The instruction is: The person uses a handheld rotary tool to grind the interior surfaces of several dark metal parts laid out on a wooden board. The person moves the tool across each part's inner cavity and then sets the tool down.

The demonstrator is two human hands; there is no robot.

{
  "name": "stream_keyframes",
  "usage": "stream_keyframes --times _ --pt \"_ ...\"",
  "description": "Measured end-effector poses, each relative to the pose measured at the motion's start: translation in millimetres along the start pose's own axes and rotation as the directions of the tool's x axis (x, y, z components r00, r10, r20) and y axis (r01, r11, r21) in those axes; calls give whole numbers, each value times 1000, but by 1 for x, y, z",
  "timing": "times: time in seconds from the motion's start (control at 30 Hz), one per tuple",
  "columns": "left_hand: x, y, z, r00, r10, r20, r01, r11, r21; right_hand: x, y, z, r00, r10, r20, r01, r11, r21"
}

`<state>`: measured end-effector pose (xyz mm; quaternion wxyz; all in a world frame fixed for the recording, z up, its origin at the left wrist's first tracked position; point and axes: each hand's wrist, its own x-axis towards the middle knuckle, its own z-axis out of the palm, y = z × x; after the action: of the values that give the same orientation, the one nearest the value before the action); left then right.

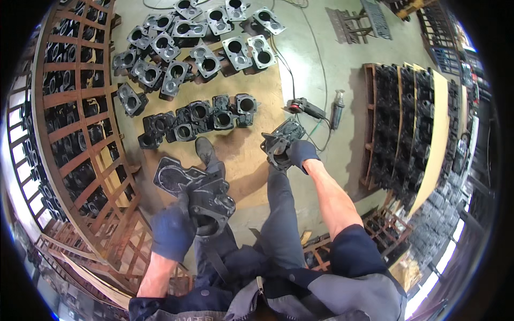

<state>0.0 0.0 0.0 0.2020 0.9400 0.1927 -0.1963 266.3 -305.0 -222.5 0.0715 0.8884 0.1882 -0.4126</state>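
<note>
Dark blue gloves cover both my hands. My left hand [174, 229] is closed around a black cast metal housing [206, 195] with a round bore and a flat flange, held up in front of my left leg. On the right, my right hand [303, 154] grips the rim of a second cast housing [281, 140], whose upper face looks machined grey. It is held over my right foot, which it hides. The fingers of each hand are partly hidden by gloves and castings. Beyond the right-hand housing lies an angle grinder [306, 108] with a red part at its head.
Many machined castings [206, 59] stand on brown sheeting [257, 176] ahead, with a darker row [198, 113] nearer me. A slim power tool [337, 109] and cables lie on the floor. A wooden-slatted rack [80, 134] is left; stacked castings on a pallet [388, 117] stand right.
</note>
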Motion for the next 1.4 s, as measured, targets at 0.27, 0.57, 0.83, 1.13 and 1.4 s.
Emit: stream_keyframes --times 0.27,0.57,0.83,1.13,1.4 --pt "52 58 92 976 -138 170 146 989 -34 153 25 51 956 -294 15 292 938 -186" --pt "92 97 186 960 -13 278 -12 996 87 250 41 102 877 -478 56 467 817 -339" --pt "138 114 223 958 26 287 -40 998 45 293 56 115 870 -489 66 475 795 -378" --pt "160 123 247 977 69 202 -96 988 125 286 60 103 879 -473 66 463 812 -356" --pt "156 118 262 966 59 251 -74 996 50 304 50 103 906 -380 184 422 845 -329"
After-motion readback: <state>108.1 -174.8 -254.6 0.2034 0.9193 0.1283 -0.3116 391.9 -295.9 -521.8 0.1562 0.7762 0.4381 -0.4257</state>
